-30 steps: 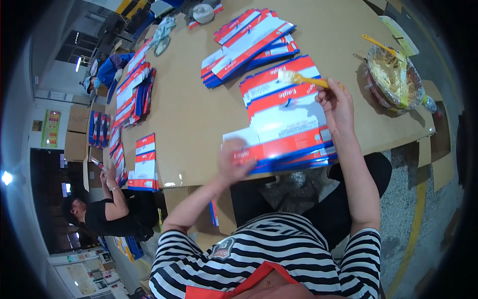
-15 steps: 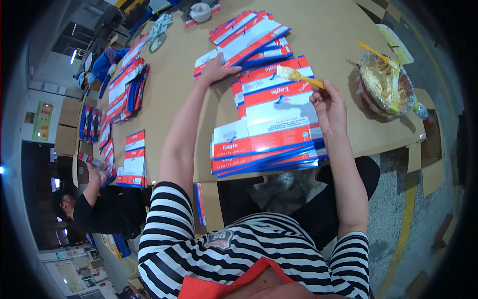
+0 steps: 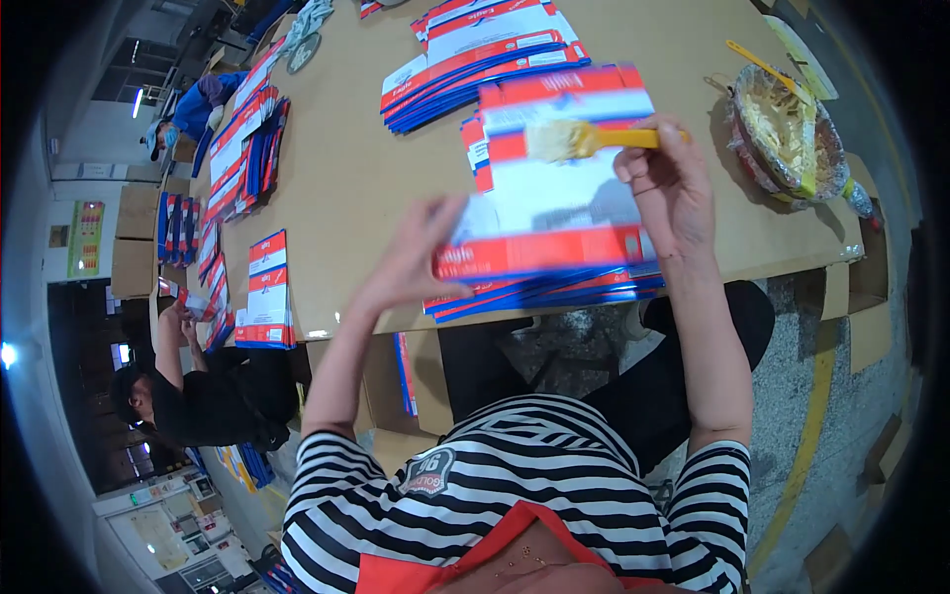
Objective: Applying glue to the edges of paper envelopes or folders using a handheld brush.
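Note:
A flat red, white and blue carton (image 3: 569, 183), smeared by motion, lies over a stack of flat cartons (image 3: 524, 309) at the table's near edge. My left hand (image 3: 406, 259) is also blurred; its fingers and thumb close on the carton's left edge. In my right hand (image 3: 673, 183) is a yellow-handled brush (image 3: 618, 140), pinched between thumb and fingers. Thick cream-coloured paste coats the bristles, which point left above the carton. Behind, another stack of flat cartons (image 3: 475, 74) sits farther up the table.
A plastic-lined bowl of cream paste (image 3: 782, 134) stands at the right, with a yellow tool (image 3: 757, 61) across its rim. More carton stacks (image 3: 242, 153) line the table's left side. Two people work there, one in black (image 3: 218, 396), one in blue (image 3: 198, 104).
My left hand has come back from the far stack to the near carton's left edge. The near carton has shifted slightly. My right hand has moved a little right with the brush, now held more level.

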A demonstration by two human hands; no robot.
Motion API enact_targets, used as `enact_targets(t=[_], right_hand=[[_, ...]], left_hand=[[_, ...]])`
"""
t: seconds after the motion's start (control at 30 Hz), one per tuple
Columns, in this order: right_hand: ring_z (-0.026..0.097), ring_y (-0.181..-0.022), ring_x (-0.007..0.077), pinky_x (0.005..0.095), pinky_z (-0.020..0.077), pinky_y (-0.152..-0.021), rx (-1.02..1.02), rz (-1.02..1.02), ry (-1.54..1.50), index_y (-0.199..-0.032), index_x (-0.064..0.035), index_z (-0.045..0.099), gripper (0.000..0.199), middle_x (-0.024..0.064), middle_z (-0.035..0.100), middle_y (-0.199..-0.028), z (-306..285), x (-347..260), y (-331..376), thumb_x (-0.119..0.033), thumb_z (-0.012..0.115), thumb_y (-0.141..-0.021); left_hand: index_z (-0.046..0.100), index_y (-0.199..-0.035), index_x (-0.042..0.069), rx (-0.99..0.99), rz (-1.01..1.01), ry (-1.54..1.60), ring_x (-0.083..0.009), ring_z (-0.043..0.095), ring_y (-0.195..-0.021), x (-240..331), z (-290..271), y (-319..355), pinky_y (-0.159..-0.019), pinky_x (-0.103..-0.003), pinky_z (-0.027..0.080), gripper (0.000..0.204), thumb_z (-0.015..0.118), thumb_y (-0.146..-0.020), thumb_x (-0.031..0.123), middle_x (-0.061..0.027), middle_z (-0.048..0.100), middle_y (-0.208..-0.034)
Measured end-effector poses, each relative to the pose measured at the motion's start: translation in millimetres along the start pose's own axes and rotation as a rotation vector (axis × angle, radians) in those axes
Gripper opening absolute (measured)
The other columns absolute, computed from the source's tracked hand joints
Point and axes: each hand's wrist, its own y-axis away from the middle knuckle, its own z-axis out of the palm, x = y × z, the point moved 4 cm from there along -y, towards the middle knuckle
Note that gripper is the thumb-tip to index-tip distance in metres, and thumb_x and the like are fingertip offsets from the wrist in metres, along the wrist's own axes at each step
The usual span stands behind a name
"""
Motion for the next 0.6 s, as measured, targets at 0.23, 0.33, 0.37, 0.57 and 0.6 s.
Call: enact_targets(t=[0.23,0.33,0.37,0.57,0.6], right_hand=[[0.06,-0.063,0.0143,0.0283,0.052,-0.063,0.15,0.167,0.086,-0.096,-0.0023,0.059,0.013,0.0136,0.064,-0.08,-18.7,53.2,10.6,-0.014,0.059,-0.092],[0.061,-0.063,0.0147,0.0271,0.0518,-0.063,0.224,0.224,0.098,-0.092,-0.0035,0.058,0.012,0.0133,0.065,-0.079,-35.3,74.3,15.0,-0.015,0.06,-0.092],[0.061,-0.063,0.0147,0.0271,0.0518,-0.063,0.229,0.218,0.097,-0.092,-0.0035,0.058,0.012,0.0133,0.065,-0.079,-43.3,81.5,13.9,-0.015,0.06,-0.092],[0.059,-0.064,0.0143,0.0265,0.0508,-0.062,0.296,0.259,0.023,-0.093,-0.0036,0.057,0.013,0.0129,0.064,-0.079,-62.1,96.2,3.0,-0.015,0.061,-0.091],[0.059,-0.064,0.0143,0.0265,0.0508,-0.062,0.291,0.257,0.022,-0.093,-0.0036,0.057,0.013,0.0129,0.064,-0.079,-61.3,97.9,2.0,-0.015,0.061,-0.091]], left_hand=[[0.025,-0.147,0.01,-0.091,-0.125,0.242,-0.0365,0.029,-0.134,-2.7,52.4,29.9,-0.111,-0.046,0.029,0.121,0.09,-0.049,0.038,-0.0179,0.026,-0.142],[0.025,-0.146,0.008,-0.047,-0.158,0.305,-0.0366,0.027,-0.135,1.3,58.7,27.4,-0.111,-0.045,0.029,0.121,0.09,-0.05,0.04,-0.0184,0.025,-0.143],[0.025,-0.146,0.008,-0.053,-0.153,0.303,-0.0366,0.027,-0.135,1.1,61.2,26.6,-0.111,-0.045,0.029,0.121,0.09,-0.05,0.04,-0.0184,0.025,-0.143],[0.027,-0.145,0.005,0.109,-0.211,0.277,-0.0369,0.031,-0.13,8.2,63.2,18.4,-0.108,-0.043,0.033,0.116,0.089,-0.053,0.042,-0.02,0.028,-0.138],[0.033,-0.141,0.004,0.18,-0.193,0.195,-0.0361,0.036,-0.125,15.6,55.8,16.2,-0.104,-0.043,0.036,0.108,0.088,-0.055,0.04,-0.0196,0.032,-0.132]])
